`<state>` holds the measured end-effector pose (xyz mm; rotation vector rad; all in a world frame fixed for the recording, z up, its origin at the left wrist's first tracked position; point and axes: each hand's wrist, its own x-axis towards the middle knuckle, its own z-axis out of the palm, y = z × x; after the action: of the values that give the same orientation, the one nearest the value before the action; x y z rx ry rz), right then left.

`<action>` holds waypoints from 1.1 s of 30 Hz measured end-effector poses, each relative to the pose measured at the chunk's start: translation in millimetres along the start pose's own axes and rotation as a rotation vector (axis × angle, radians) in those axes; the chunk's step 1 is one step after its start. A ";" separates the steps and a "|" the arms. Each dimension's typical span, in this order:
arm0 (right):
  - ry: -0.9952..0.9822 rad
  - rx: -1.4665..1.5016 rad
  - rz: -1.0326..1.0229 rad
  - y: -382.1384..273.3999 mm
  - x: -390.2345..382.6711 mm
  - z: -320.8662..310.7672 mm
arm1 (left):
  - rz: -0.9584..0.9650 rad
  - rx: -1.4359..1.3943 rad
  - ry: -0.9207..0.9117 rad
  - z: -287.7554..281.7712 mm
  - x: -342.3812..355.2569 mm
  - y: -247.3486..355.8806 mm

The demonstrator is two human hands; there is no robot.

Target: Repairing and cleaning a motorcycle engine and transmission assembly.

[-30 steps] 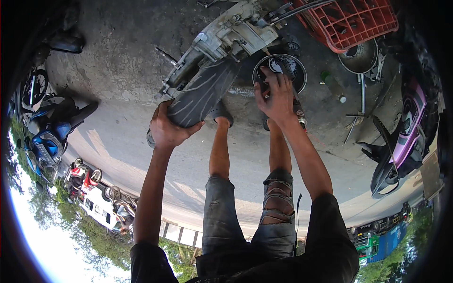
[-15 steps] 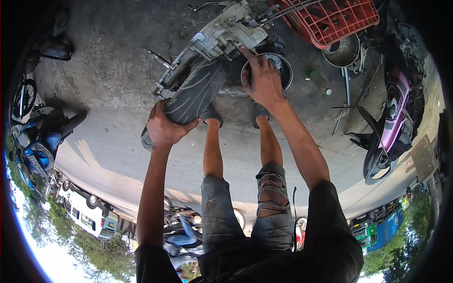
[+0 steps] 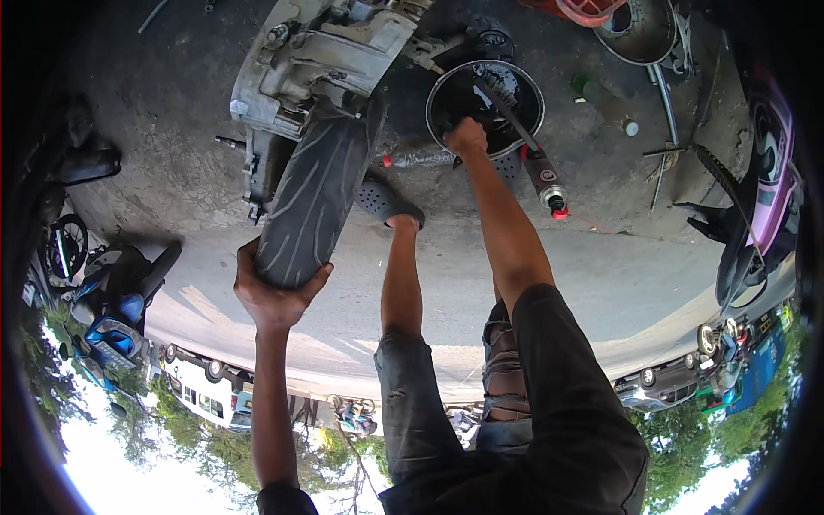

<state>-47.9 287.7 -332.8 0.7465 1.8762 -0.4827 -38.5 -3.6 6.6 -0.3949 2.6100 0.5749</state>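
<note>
My left hand (image 3: 283, 292) is wrapped around the near end of a black motorcycle tyre (image 3: 313, 202). The tyre stands on edge, its far end against a grey metal engine casing (image 3: 330, 64). At the near rim of a round metal pan (image 3: 539, 129) my right hand (image 3: 466, 137) is closed, with its fingers over the edge; their tips are partly hidden. Dark liquid lies in the pan, and a brush (image 3: 506, 107) leans across it. Close beside the pan is a spray can (image 3: 546, 178) with a red cap.
A clear plastic bottle (image 3: 421, 160) with a red cap lies between tyre and pan. To the right are a green bottle (image 3: 605, 99), a metal T-handle tool (image 3: 668, 112) and a pink motorcycle panel (image 3: 772, 163). A red plastic crate (image 3: 584, 10) stands at the far edge.
My right hand has gone from beside the engine casing to the pan's near rim. The left hand still holds the tyre, which appears more upright in view. The whole view has shifted.
</note>
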 end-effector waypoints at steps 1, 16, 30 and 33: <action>-0.014 0.018 0.000 -7.2 4.8 2.8 | 0.004 -0.005 0.001 -2.5 0.4 -1.6; -0.061 0.487 0.482 29.4 72.1 37.8 | -0.030 0.009 -0.026 -3.0 1.0 0.8; -0.061 0.869 0.496 63.5 112.8 48.9 | -0.002 -0.019 -0.016 0.1 4.7 3.7; -0.092 0.826 0.466 76.2 121.2 37.3 | -0.002 -0.005 -0.018 6.2 4.4 5.8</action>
<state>-6.2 353.6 -458.5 1.6208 1.3115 -0.9768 -42.3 3.5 1.4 -0.3919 2.5910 0.5813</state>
